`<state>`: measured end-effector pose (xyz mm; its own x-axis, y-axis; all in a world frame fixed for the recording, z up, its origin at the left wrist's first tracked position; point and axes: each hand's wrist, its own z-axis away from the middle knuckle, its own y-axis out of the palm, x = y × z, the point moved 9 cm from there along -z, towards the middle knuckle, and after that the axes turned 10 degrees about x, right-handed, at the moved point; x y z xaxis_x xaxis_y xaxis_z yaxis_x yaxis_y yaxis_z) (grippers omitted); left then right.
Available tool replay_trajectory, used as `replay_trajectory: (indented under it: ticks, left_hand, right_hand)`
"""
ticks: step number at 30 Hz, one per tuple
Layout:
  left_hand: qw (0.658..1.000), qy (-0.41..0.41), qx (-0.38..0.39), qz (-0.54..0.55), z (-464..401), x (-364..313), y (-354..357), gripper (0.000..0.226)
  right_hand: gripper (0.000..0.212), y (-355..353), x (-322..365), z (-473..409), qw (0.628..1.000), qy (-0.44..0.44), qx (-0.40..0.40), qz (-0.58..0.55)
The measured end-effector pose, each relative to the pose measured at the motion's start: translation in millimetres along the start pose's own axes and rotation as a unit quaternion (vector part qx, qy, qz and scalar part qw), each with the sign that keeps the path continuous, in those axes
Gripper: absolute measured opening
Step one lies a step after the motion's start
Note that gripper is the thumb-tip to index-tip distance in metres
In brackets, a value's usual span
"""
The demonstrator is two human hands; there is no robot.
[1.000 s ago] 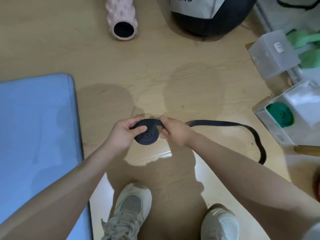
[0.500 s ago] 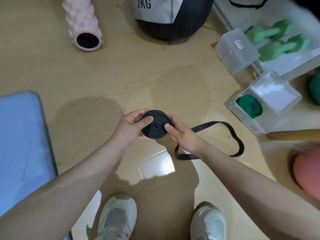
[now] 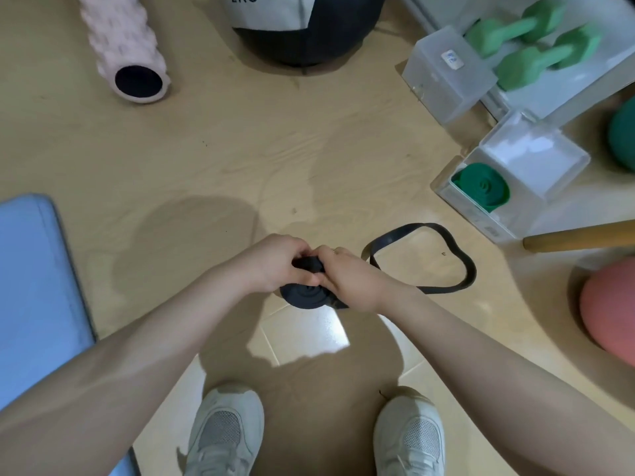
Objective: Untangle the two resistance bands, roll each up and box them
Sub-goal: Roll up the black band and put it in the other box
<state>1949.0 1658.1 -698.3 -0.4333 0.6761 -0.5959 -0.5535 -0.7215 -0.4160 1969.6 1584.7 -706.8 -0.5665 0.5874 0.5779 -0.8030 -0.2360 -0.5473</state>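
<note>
1. Head view: the left hand (image 3: 275,266) and right hand (image 3: 347,280) both grip the black band roll (image 3: 304,297), held above the wooden floor (image 3: 240,149), fingers curled over its top.
2. The band's loose tail (image 3: 443,255) loops on the floor to the right.
3. The rolled green band (image 3: 482,188) sits inside the clear box (image 3: 515,187), far right, beside a second clear box (image 3: 446,73).

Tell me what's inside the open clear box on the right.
A rolled green band lies in the clear box, spiral end facing out. The box's frosted walls hide anything deeper behind it.
</note>
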Motion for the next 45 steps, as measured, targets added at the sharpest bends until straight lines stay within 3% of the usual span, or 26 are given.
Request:
replay_trajectory:
  ticks: [2, 7, 11, 16, 19, 22, 25, 29, 31, 34, 36, 37, 39, 42, 45]
  left_hand:
    - [1.0, 0.011, -0.008, -0.016, -0.4, -4.0, -0.1, 0.014]
    - [0.97, 0.07, -0.015, 0.231, 4.0, 3.6, 5.4, 0.027]
    - [0.976, 0.067, -0.042, 0.202, 6.3, 8.7, -1.9, 0.03]
    - [0.982, 0.049, -0.056, 0.176, 8.9, 17.2, -6.1, 0.024]
    - [0.969, 0.082, -0.052, 0.226, 13.8, 19.7, -9.8, 0.037]
    - [0.963, 0.093, -0.05, 0.246, 18.1, 26.3, -19.0, 0.047]
    - [0.961, 0.093, -0.058, 0.254, 20.5, 31.5, -24.0, 0.044]
    - [0.918, 0.079, -0.123, 0.369, 25.4, 42.6, -24.6, 0.029]
    - [0.894, 0.089, -0.151, 0.413, 28.1, 44.0, -23.3, 0.029]
    - [0.862, 0.093, -0.198, 0.457, 31.9, 46.5, -22.7, 0.029]
    - [0.843, 0.093, -0.226, 0.479, 33.0, 45.1, -22.3, 0.027]
    - [0.827, 0.093, -0.241, 0.499, 33.1, 44.5, -21.0, 0.026]
    - [0.785, 0.093, -0.268, 0.551, 33.4, 42.8, -18.7, 0.023]
    - [0.735, 0.104, -0.282, 0.608, 32.1, 34.6, -17.5, 0.019]
    - [0.718, 0.103, -0.269, 0.634, 25.7, 32.1, -10.1, 0.02]
  right_hand:
    - [0.027, -5.3, -8.2, 3.4, 0.993, -0.006, -0.022, -0.113]
    - [0.03, -19.1, -36.3, 14.7, 0.963, -0.003, -0.051, -0.264]
    - [0.029, -21.4, -44.0, 22.8, 0.964, -0.025, -0.047, -0.261]
    - [0.018, -14.5, -47.7, 24.6, 0.987, -0.035, -0.003, -0.156]
    - [0.034, -19.5, -42.2, 24.6, 0.97, -0.046, -0.028, -0.237]
    - [0.042, -12.2, -39.8, 21.5, 0.94, -0.036, 0.015, -0.34]
    - [0.046, -6.5, -29.8, 16.8, 0.955, -0.038, 0.045, -0.292]
    - [0.04, -15.7, -26.4, 9.2, 0.939, -0.042, -0.073, -0.333]
    - [0.042, -15.3, -19.4, 5.4, 0.941, -0.043, -0.084, -0.324]
    - [0.052, -14.8, -2.9, 1.2, 0.977, -0.067, -0.081, -0.183]
    - [0.067, -13.5, -1.3, 0.7, 0.995, -0.028, -0.09, -0.026]
    - [0.071, -14.8, -3.0, 0.7, 0.994, -0.02, -0.103, -0.01]
    - [0.073, -18.8, 0.2, 3.8, 0.985, -0.041, -0.108, -0.132]
    - [0.073, -31.1, 4.3, 9.7, 0.924, -0.072, -0.119, -0.356]
    - [0.051, -42.4, 5.7, 13.8, 0.93, -0.068, -0.185, -0.311]
